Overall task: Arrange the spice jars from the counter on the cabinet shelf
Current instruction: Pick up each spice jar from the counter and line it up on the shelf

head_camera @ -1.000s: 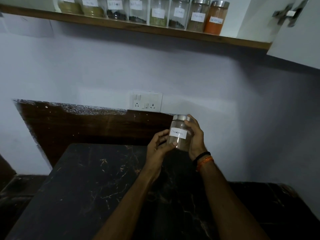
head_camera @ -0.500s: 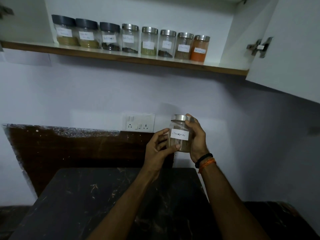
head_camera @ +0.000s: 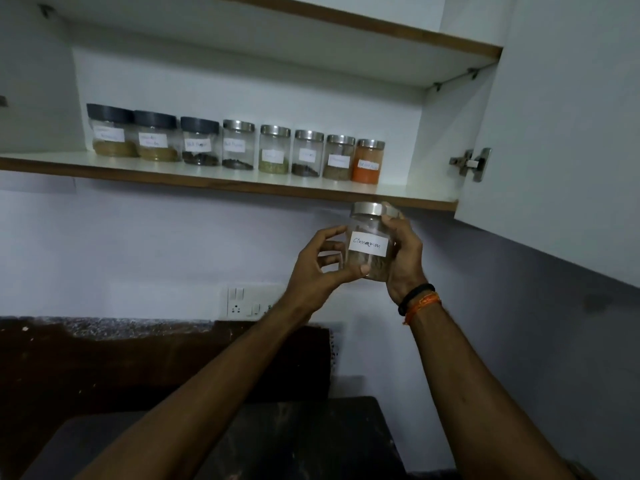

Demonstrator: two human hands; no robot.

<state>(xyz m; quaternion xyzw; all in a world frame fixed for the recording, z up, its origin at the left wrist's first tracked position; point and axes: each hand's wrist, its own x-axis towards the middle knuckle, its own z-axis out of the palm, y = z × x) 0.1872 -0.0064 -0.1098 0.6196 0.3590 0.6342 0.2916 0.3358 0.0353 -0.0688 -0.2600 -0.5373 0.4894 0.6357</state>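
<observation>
While gripped by both hands, left hand (head_camera: 317,268) and right hand (head_camera: 405,258): clear steel-lidded cinnamon jar (head_camera: 369,244).

Upright cinnamon jar (head_camera: 369,242), seemingly just below shelf (head_camera: 221,176)

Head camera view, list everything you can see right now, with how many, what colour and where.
cinnamon jar: one, clear with silver lid and white label, held just below the shelf edge
shelf jars: eight in a row, three with dark lids at the left, five with silver lids; the rightmost holds orange powder
cabinet shelf: one, white with brown edge, bare to the right of the row
cabinet door: one, white, open at the right
hinge: one, metal, on the door's inner side
switch socket: one, white, on the wall
counter: one, dark, at the bottom
wristbands: black and orange, right wrist
left hand: grips the jar's lower side
right hand: grips the jar's right side
</observation>
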